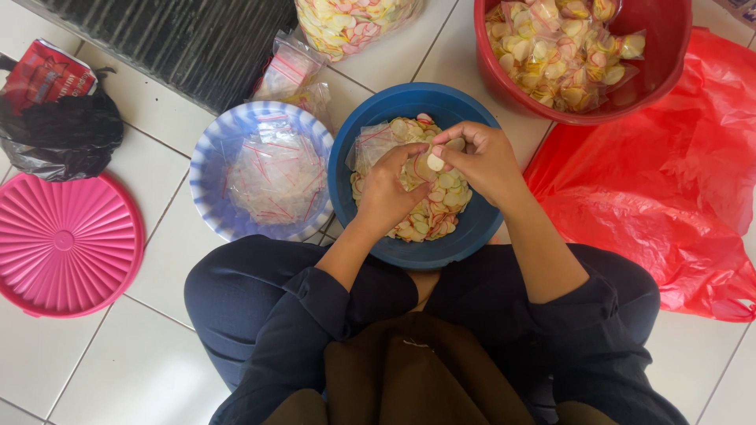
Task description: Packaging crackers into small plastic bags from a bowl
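A blue bowl (pixel 370 126) on the tiled floor holds many small round crackers (pixel 437 208), pale with pink and yellow edges. Both my hands hover over it. My left hand (pixel 390 189) pinches a small clear plastic bag (pixel 370 145) that hangs into the bowl. My right hand (pixel 480 157) holds a few round crackers (pixel 435 161) between thumb and fingers, right at the left hand's fingertips. My knees in dark trousers flank the bowl's near side.
A blue-and-white striped bowl (pixel 206 169) of empty clear bags sits left. A red tub (pixel 657 71) of filled packets stands at the back right, a red plastic bag (pixel 669 181) beside it. A pink ribbed lid (pixel 67 244) and black bag (pixel 67 134) lie far left.
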